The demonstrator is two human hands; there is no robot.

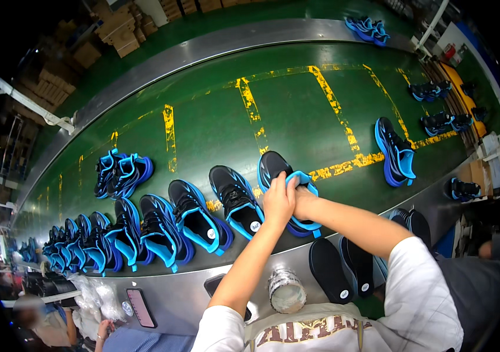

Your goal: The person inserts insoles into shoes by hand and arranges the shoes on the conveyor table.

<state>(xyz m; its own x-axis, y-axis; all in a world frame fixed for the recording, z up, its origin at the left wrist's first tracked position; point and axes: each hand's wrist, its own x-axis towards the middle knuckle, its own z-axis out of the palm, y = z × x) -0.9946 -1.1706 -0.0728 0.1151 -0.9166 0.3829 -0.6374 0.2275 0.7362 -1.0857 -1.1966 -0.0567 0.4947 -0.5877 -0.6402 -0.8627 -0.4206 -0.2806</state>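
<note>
Before me on the green conveyor belt (214, 129) rests a black and blue sneaker (274, 162), toe pointing away. My left hand (280, 200) is closed on it near the tongue and laces. Into the shoe's opening reaches my right hand (304, 203), its fingers hidden by the shoe and the left hand. Immediately left stands a matching sneaker (230, 183) with a black insole in it, and beside that another sneaker (191, 202). Near my right forearm, dark insoles (327, 270) with round white labels lie on the metal edge.
A jar (287, 290) and a phone (141, 307) sit on the metal ledge (191, 287). More sneakers (125, 229) line the belt leftward, with a pair (124, 174) behind. A single sneaker (394, 154) stands to the right. Co-workers (44, 325) sit at both sides.
</note>
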